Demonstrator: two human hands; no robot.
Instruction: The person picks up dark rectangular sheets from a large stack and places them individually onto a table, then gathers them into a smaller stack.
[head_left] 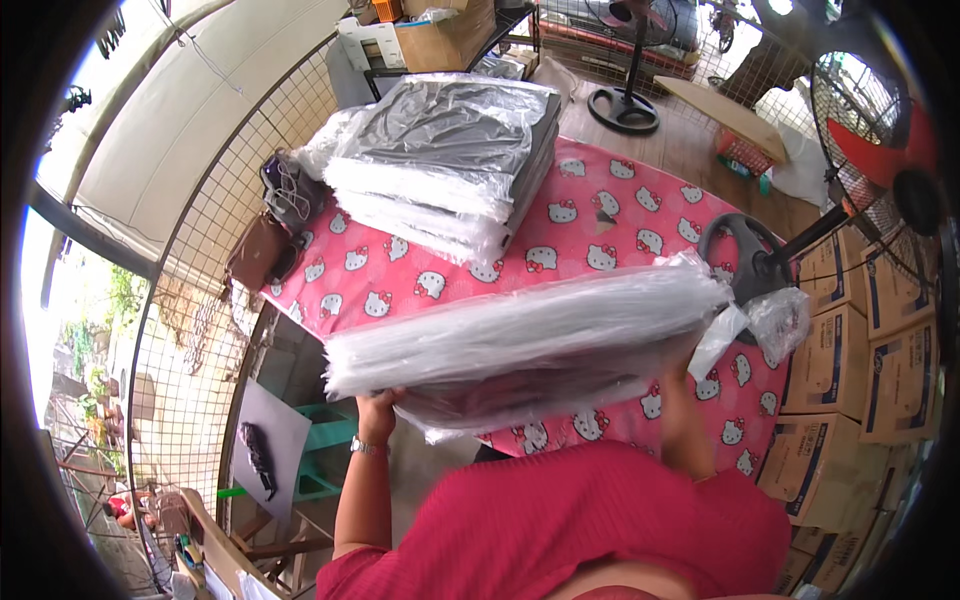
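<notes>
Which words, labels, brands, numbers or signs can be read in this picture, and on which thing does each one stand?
No text is clear enough to quote.
Brown cartons at the right: dark print and blue panels, too small and blurred to read.
Pink tablecloth: repeated cartoon cats; no readable letters.
Plastic-wrapped bundle in the hands: no readable text.

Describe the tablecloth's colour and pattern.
The tablecloth is pink with white cartoon cat figures, shown in the head view.

Left fingers [385, 397] gripping (both arms [362, 490] stretched forward).
</notes>
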